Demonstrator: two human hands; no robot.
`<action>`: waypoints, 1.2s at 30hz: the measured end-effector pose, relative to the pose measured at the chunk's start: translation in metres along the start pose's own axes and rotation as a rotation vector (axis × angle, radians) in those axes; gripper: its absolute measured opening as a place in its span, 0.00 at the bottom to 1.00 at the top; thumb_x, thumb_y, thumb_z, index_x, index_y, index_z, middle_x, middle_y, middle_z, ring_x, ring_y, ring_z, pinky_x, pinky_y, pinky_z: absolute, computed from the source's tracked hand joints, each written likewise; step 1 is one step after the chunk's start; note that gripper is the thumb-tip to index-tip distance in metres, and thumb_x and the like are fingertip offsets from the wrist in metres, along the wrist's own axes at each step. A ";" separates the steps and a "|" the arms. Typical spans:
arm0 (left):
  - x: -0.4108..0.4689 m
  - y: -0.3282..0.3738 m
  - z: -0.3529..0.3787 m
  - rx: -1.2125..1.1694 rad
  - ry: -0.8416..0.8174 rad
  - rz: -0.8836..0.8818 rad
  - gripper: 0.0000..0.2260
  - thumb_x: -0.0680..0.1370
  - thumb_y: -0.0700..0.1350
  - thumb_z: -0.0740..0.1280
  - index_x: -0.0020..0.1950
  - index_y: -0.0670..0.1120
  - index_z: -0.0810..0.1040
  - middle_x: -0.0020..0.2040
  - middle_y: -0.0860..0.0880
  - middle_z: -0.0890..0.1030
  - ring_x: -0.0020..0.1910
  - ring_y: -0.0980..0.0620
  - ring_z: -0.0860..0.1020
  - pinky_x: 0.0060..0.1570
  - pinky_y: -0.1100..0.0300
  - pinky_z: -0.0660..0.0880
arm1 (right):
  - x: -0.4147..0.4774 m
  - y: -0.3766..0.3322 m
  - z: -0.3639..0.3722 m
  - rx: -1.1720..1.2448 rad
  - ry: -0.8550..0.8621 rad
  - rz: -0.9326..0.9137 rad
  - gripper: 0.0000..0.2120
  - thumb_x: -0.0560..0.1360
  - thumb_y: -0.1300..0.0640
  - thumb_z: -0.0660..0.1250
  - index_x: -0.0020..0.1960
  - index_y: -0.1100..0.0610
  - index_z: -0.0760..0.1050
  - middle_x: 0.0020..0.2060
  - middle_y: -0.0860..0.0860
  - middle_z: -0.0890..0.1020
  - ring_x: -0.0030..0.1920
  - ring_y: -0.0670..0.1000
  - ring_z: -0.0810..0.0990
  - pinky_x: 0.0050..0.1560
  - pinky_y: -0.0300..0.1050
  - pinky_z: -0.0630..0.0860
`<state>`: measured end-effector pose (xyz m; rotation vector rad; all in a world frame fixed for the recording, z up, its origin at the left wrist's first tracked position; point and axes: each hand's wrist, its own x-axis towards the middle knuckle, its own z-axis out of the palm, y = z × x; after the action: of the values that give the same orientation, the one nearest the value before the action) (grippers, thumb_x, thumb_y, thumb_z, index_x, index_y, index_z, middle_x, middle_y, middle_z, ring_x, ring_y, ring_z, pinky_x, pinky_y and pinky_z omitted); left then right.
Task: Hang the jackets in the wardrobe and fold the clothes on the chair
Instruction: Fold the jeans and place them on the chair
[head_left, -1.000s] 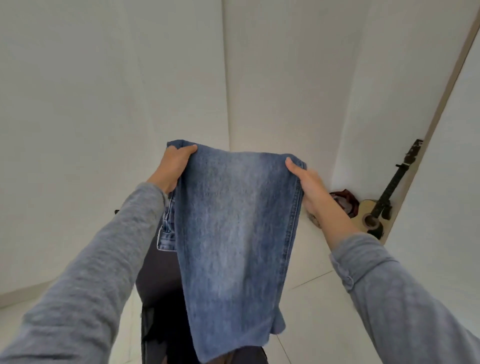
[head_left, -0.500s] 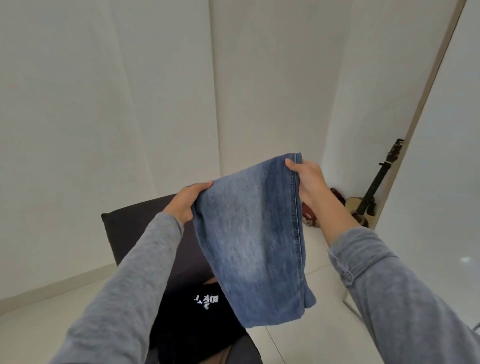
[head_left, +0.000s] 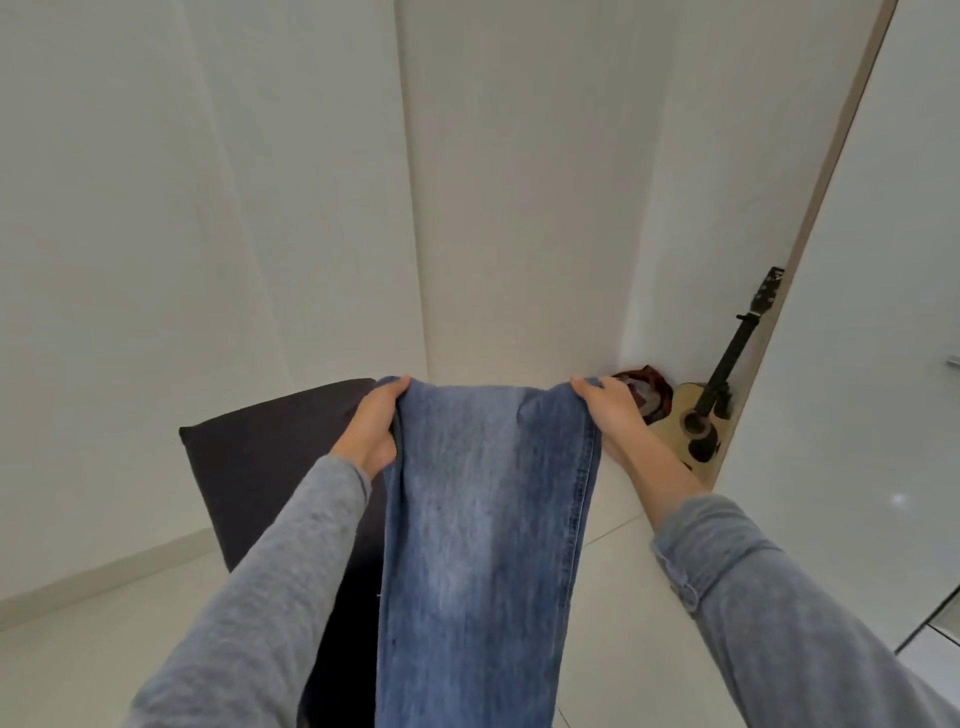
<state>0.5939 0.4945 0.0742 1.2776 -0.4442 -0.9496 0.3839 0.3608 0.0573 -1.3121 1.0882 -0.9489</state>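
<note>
Your left hand (head_left: 371, 426) and right hand (head_left: 610, 415) each grip a top corner of the jeans (head_left: 483, 519), which hang toward 6 o'clock beside the chair (head_left: 260, 467) at 8 o'clock; hold that edge taut and level as you fold.

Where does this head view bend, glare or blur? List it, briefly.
Head view, geometry: wide-angle bowing curves the wall seam and tilts the door frame, and the sleeves stretch toward the bottom corners. Head view, light: soft and even, no hard shadows, one small glare spot on the glossy white surface at right. Head view, focus: the jeans, left hand and right hand are sharp.
</note>
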 end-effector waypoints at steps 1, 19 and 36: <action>0.000 -0.001 -0.005 -0.050 0.018 -0.001 0.09 0.80 0.45 0.63 0.43 0.42 0.76 0.45 0.45 0.79 0.46 0.50 0.78 0.52 0.55 0.75 | 0.000 -0.004 0.002 0.001 0.009 -0.007 0.10 0.78 0.54 0.64 0.42 0.59 0.72 0.44 0.57 0.77 0.47 0.55 0.78 0.50 0.48 0.74; -0.008 0.023 -0.026 -0.321 -0.039 0.088 0.06 0.80 0.42 0.64 0.45 0.41 0.76 0.46 0.45 0.80 0.49 0.48 0.79 0.50 0.55 0.77 | -0.016 -0.007 0.015 0.299 -0.068 0.199 0.10 0.76 0.68 0.65 0.57 0.69 0.74 0.48 0.59 0.78 0.38 0.49 0.76 0.29 0.37 0.78; -0.015 0.014 -0.019 -0.051 -0.005 0.001 0.06 0.77 0.39 0.66 0.40 0.42 0.76 0.37 0.47 0.81 0.40 0.51 0.79 0.39 0.60 0.78 | -0.024 -0.020 0.008 0.034 -0.449 0.251 0.17 0.72 0.50 0.71 0.55 0.61 0.78 0.49 0.55 0.82 0.46 0.51 0.82 0.45 0.42 0.80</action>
<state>0.6046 0.5181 0.0856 1.2295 -0.4219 -0.9577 0.3865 0.3851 0.0791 -1.2475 0.8547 -0.4535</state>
